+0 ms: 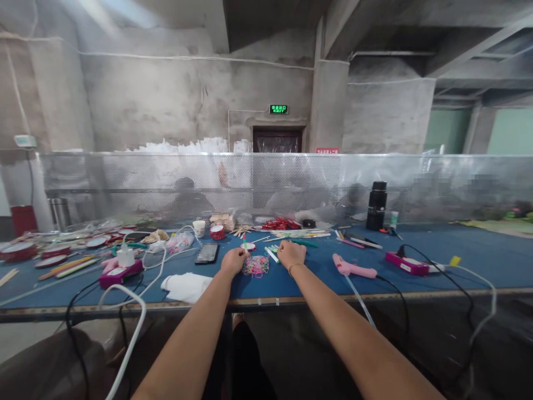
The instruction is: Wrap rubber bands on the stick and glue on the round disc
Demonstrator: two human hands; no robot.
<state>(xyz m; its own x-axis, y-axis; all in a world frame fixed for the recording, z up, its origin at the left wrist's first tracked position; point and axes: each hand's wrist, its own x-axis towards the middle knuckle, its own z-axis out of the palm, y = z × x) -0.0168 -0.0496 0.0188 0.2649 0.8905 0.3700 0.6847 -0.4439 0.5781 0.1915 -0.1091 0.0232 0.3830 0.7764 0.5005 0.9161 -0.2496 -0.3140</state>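
Observation:
My left hand [234,261] is closed in a pinch round a short thin stick [245,239] with a red and green upper part, held upright. Just right of those fingers lies a loose pile of small multicoloured rubber bands [256,267] on the blue table [316,283]. My right hand [292,254], a thin bracelet at its wrist, has its fingers curled down beside several short white and pale green sticks [272,254]. Its fingertips are partly hidden, so what they hold, if anything, does not show. A small round white lid-like disc [249,246] with a red rim sits behind the pile.
To the right lie a pink glue gun [353,268], a purple power strip [407,264] and a black bottle [377,205]. A phone [207,253], a white cloth [185,286], a paper cup [199,228] and another purple power strip [120,273] with trailing cables occupy the left.

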